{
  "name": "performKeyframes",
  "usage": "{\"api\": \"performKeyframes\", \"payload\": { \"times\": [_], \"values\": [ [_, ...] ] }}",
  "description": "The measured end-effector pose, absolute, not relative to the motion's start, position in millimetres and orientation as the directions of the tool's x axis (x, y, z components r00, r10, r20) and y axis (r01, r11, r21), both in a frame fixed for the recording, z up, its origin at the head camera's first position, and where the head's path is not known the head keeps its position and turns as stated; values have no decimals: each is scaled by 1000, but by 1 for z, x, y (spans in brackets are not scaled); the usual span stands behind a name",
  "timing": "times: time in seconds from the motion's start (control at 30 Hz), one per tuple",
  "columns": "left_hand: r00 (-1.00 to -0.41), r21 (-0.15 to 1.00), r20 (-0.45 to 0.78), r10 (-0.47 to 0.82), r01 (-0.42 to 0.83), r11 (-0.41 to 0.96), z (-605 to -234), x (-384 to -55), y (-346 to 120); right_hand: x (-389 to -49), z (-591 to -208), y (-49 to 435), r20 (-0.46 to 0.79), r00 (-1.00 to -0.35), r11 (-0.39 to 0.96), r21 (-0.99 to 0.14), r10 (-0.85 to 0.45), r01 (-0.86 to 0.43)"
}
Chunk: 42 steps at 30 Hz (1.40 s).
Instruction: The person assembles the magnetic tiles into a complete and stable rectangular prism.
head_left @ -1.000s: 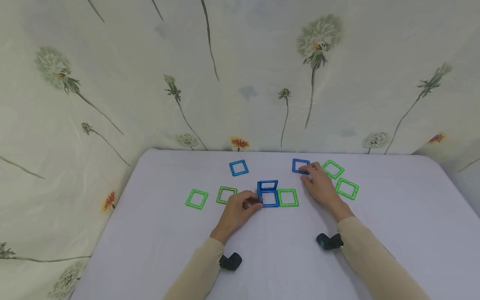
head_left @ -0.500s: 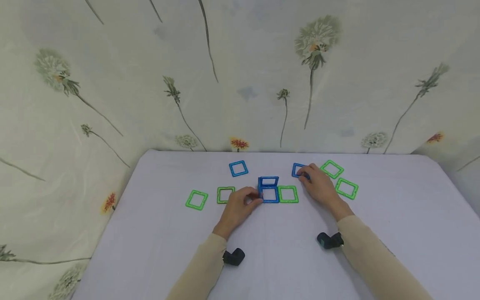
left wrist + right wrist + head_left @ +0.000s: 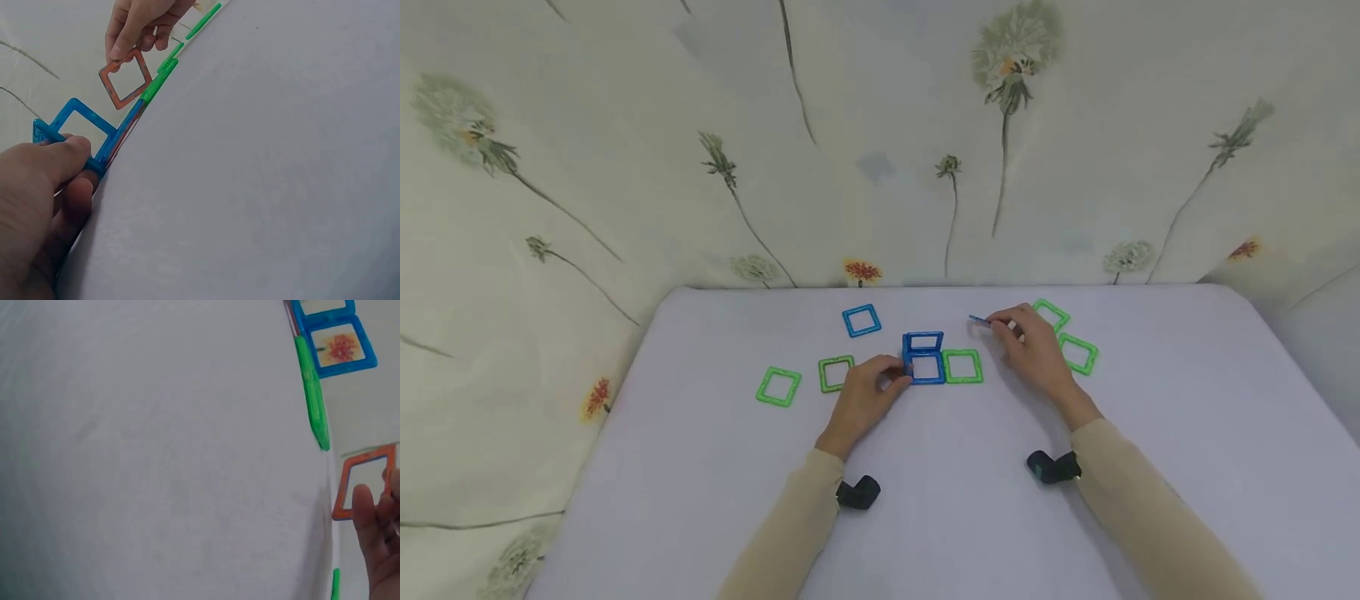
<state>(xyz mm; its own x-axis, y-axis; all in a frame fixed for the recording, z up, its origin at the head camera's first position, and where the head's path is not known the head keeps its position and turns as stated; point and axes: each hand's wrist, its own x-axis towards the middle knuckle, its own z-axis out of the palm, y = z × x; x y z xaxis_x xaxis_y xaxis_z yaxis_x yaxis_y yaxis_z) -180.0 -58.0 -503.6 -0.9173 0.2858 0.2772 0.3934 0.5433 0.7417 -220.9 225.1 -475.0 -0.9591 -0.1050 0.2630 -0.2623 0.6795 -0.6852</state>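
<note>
In the head view my left hand pinches the left side of a blue magnetic tile structure. It has a flat square frame with upright frames at its back and left. The left wrist view shows thumb and finger on the upright blue frame. A green square tile lies flat against the structure's right side. Above the table, my right hand pinches another square tile, seen nearly edge-on and blue. Both wrist views show its other face, an orange frame.
Two green tiles lie left of the structure, the nearer one beside my left hand. A single blue tile lies behind. Two more green tiles, one of them the front tile, lie right of my right hand. A flowered cloth hangs behind the table.
My right hand has lifted the blue tile off the table at the back and tilted it edge-on. The left hand keeps its pinch on the structure. The head view has shifted slightly.
</note>
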Motion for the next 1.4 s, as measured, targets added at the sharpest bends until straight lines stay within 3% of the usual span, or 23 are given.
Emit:
{"api": "performKeyframes", "payload": {
  "times": [0.2,0.53,0.67,0.9,1.4],
  "values": [
    [-925,756,274,261,376,536,-499,-185,-60,-217,-469,222,321,-947,576,-775,4,-261],
    [-936,792,208,283,331,512,-505,-177,-56,-198,-472,219,345,-933,647,-735,101,-202],
    [-928,786,218,301,350,510,-506,-176,-57,-198,-481,216,298,-950,554,-808,95,-198],
    [-913,783,244,327,384,489,-506,-181,-63,-201,-484,207,146,-974,257,-961,170,-100],
    [-912,787,231,338,380,487,-505,-181,-64,-193,-475,200,218,-957,147,-970,188,-192]
  ]
}}
